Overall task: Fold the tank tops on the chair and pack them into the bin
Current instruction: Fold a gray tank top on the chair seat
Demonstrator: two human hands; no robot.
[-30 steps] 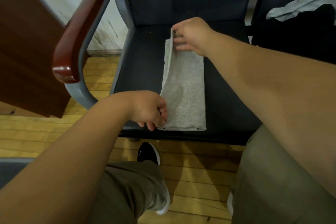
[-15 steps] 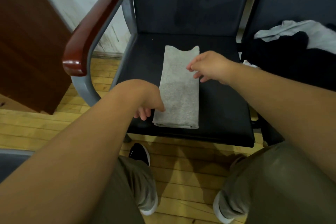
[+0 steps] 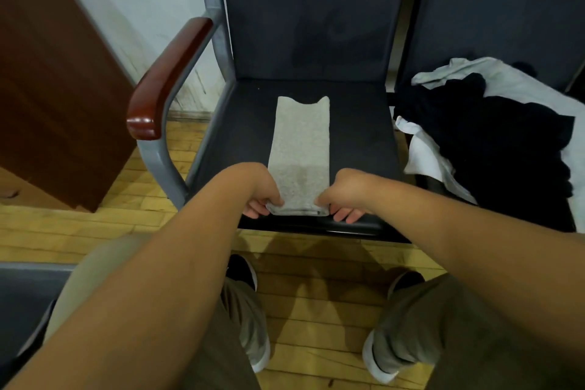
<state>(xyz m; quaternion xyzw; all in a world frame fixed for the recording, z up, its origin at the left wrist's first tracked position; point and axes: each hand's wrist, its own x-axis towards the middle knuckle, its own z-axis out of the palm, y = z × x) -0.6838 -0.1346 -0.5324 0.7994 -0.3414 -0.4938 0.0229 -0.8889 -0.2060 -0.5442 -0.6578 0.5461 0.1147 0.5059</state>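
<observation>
Head view: the chair seat carries the grey tank top, folded into a narrow strip that runs near to far at seat centre. An unfolded pile lies on the right-hand seat. Both hands have moved to the near hem. The left hand pinches the near-left corner and the right hand the near-right corner, fingers curled under the edge. The lengthwise fold appears complete; a crosswise fold, near end to far, likely follows.
</observation>
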